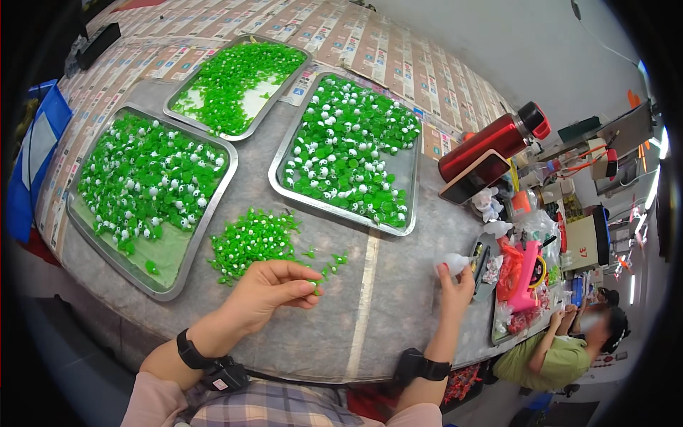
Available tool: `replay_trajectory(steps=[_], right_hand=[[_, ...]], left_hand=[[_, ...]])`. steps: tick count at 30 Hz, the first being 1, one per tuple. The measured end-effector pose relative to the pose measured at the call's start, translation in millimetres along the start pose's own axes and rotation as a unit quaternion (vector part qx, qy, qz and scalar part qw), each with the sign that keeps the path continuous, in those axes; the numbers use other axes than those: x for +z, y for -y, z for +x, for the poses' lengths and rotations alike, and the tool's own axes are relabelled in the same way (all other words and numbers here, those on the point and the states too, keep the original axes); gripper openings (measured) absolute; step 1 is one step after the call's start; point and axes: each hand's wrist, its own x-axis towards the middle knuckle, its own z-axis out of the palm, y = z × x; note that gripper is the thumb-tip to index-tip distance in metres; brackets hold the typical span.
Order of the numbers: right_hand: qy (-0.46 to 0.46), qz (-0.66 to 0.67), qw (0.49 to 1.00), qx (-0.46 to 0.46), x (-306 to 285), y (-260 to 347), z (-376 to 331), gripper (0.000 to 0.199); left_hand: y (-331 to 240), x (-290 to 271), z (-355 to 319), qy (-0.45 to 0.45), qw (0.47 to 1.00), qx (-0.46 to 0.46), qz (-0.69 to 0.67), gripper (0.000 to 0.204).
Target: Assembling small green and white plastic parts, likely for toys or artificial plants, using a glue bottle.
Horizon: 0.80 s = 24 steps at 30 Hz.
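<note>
My left hand (274,288) is closed in a pinch, thumb against forefinger, on a small green piece with a white spot (314,285). Just beyond it lies a loose pile of small green and white pieces (255,240), with a few strays to its right. Off to the right, my right hand (457,288) has its fingers round a small translucent white squeeze bottle (452,262). The bottle lies on its side, its narrow tip pointing right.
Metal trays of green pieces, many with white balls, stand at the left (186,260), far back (245,136) and middle (341,205). At right are a red thermos (484,146), a phone (475,176) and a pink tool (526,277). A person in green (544,363) sits beyond.
</note>
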Motion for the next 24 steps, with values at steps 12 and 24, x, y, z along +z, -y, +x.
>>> replay_trajectory(steps=[12,24], right_hand=[[-0.088,0.21,0.953,-0.199,53.3,155.8,-58.9,0.064],[0.029,0.157,0.94,-0.3,74.5,153.0,-75.2,0.056]], left_hand=[[1.0,-9.8,0.0,0.02,0.997,0.014,-0.07,0.014],[3.3,-11.7,0.6,0.041,0.994,0.006,-0.1,0.013]])
